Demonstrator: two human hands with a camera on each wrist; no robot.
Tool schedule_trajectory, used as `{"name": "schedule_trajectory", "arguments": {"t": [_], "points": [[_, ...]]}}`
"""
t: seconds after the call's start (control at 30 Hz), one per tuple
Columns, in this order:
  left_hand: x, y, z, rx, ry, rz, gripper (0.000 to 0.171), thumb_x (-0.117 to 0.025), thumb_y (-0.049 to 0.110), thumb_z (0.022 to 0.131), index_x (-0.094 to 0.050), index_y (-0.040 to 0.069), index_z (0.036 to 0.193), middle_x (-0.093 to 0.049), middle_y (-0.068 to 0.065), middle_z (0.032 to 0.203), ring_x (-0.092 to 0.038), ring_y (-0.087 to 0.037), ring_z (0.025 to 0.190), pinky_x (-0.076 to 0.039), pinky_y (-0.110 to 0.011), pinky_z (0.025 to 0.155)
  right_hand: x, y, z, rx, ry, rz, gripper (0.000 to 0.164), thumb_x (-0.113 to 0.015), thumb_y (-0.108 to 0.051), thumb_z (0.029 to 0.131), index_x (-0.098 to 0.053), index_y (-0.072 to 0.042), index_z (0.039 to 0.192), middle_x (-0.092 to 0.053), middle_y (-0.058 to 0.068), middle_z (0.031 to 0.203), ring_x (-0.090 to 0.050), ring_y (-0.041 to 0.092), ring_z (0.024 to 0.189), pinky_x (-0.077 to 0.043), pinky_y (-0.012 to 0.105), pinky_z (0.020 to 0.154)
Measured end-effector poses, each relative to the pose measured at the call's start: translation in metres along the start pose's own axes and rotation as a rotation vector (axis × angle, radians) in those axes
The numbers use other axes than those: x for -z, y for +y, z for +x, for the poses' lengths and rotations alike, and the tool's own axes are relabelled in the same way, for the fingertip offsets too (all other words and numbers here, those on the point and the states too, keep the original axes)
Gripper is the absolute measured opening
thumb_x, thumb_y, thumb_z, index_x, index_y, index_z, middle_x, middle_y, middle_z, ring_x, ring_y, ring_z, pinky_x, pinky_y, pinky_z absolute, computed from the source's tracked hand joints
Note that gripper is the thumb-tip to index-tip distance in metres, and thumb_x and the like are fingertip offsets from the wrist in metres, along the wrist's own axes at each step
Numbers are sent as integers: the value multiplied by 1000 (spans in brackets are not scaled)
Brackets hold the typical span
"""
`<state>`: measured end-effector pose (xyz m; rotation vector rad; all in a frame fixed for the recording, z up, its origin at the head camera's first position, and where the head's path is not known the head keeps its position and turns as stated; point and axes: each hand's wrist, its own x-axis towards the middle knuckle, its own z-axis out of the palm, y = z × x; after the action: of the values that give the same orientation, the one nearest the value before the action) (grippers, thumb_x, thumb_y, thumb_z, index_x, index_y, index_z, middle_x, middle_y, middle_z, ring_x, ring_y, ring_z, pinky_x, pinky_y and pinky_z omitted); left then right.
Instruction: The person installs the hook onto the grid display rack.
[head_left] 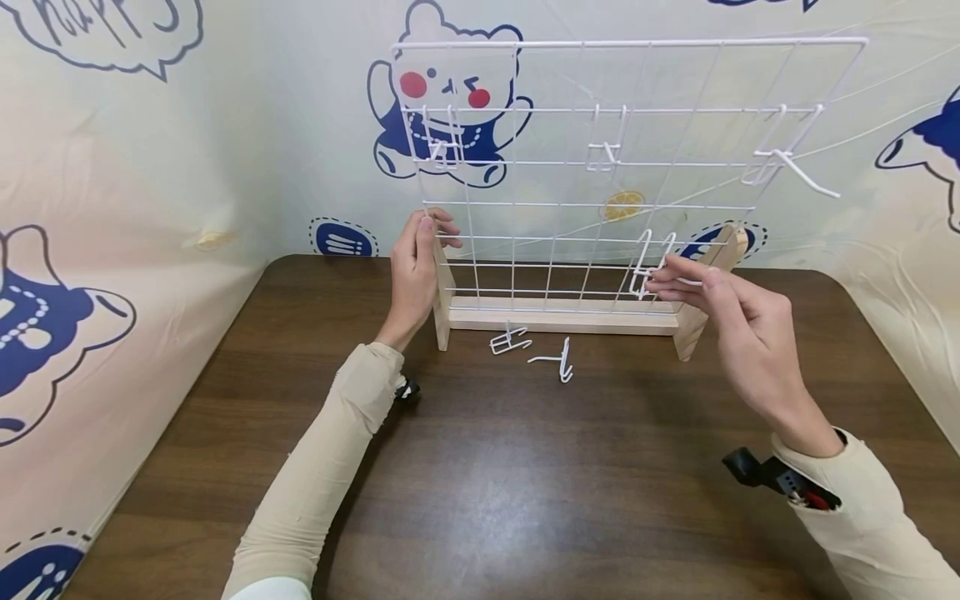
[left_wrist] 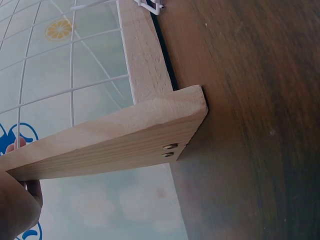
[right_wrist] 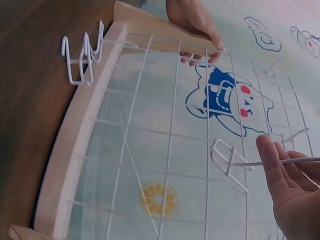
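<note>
Now pinches a white wire hook (right_wrist: 230, 162) by its long prong with the right hand (head_left: 757, 342), keeping thumb and fingers together on the wire and the hook's frame just beyond the fingertips. Holds that hook before the lower right part of a white wire grid (head_left: 562, 163), near the right wooden leg (head_left: 692, 329), with both bent tips upward beside a horizontal wire (touching it or not, cannot tell).

Meanwhile grips the left wooden leg (left_wrist: 110, 150) near its upper end with the left hand (head_left: 414, 271), thumb in front and fingers clamped round behind, well apart from the hook.

Visible higher up, on an upper wire of the grid: a left hung hook (head_left: 441, 150), a middle hung hook (head_left: 603, 150) and, near the right edge, a right hung hook (head_left: 806, 173) with its prong jutting out sideways.

Lying on the worktop (head_left: 525, 467), just in front of the wooden base bar (head_left: 562, 320) and between the two hands: one loose hook (head_left: 510, 342) and, close beside it to the right, a second loose hook (head_left: 563, 362). Farther back, behind the grid, a printed cloth (head_left: 300, 142) with bear drawings.
</note>
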<state>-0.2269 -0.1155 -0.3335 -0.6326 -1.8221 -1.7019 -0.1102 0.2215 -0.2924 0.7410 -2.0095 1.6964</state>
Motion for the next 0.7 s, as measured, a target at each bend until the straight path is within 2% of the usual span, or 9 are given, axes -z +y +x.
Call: {"name": "schedule_trajectory", "arguments": {"t": [0.17, 0.37, 0.7], "points": [[0, 0, 0, 1, 1, -11, 33, -33, 7, 107, -55, -18, 108, -61, -36, 98, -62, -51, 83, -53, -57, 87, 3, 0, 6, 54, 30, -104, 33, -39, -4, 106, -65, 6, 125, -68, 26, 114, -70, 23, 104, -53, 29, 96], [0, 0, -1, 12, 2, -10, 32, -34, 8, 107, -55, -17, 108, -61, -36, 98, -61, -51, 84, -53, -55, 88, 6, 3, 14, 118, 57, -217, 33, -39, -4, 106, -67, 4, 124, -70, 24, 111, -71, 20, 102, -54, 28, 94], [0, 0, -1, 15, -1, -10, 33, -34, 8, 107, -54, -17, 108, -61, -36, 98, -62, -50, 84, -54, -53, 87, 11, 12, 26, 174, 82, -265, 33, -41, -3, 105, -68, 4, 122, -70, 25, 106, -71, 19, 98, -55, 27, 91]]}}
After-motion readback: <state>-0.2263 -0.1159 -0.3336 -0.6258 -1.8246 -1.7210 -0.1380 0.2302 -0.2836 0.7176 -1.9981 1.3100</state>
